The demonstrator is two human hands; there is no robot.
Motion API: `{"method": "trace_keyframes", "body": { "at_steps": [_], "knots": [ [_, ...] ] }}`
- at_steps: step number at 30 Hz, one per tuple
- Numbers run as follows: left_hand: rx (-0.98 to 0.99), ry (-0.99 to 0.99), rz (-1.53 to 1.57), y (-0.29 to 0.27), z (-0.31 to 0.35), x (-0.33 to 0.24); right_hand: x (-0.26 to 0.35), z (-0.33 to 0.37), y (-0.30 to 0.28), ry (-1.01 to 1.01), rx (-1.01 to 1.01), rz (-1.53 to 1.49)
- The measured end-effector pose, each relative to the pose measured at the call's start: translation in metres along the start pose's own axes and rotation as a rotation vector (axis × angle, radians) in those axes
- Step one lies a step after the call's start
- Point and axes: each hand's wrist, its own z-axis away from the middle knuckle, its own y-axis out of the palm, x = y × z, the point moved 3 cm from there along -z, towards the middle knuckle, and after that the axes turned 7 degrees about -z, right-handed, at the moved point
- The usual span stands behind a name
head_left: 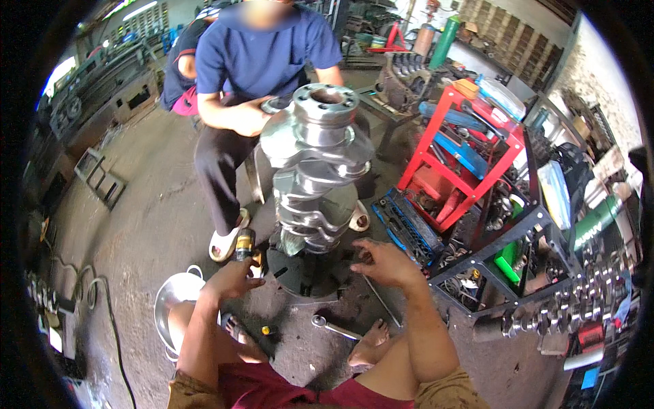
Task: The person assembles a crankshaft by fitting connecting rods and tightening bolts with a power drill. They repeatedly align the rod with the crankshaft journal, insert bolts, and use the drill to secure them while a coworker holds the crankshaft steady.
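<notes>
left hand (235, 276) gripping driver (244, 244), nose toward flywheel (306, 273) under upright crankshaft (317, 170). right hand (381, 262) open, fingers spread at flywheel rim. keep driver square on bolt (bolt not visible). co-worker's hand (248, 117) steadies crank top; keep it so.

A crankshaft (315, 170) stands upright on a round flywheel (310, 273) on the floor, a seated person (262, 82) behind it. A bowl (176, 300) lies to its left, a wrench (335, 328) in front, a tool rack (470, 143) to its right.
</notes>
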Motion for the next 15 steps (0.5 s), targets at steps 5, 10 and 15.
{"method": "trace_keyframes", "body": {
  "at_steps": [5,10,15],
  "knots": [
    [-0.242,-0.123,0.038,-0.018,0.009,0.012,-0.002,0.002,-0.001,0.089,0.007,-0.143],
    [-0.870,-0.124,1.194,-0.054,0.017,0.029,-0.003,0.004,-0.003,0.031,-0.023,-0.058],
    [-0.761,0.036,1.815,-0.058,0.026,0.030,-0.005,0.006,-0.001,0.080,-0.008,-0.084]
  ]
}}
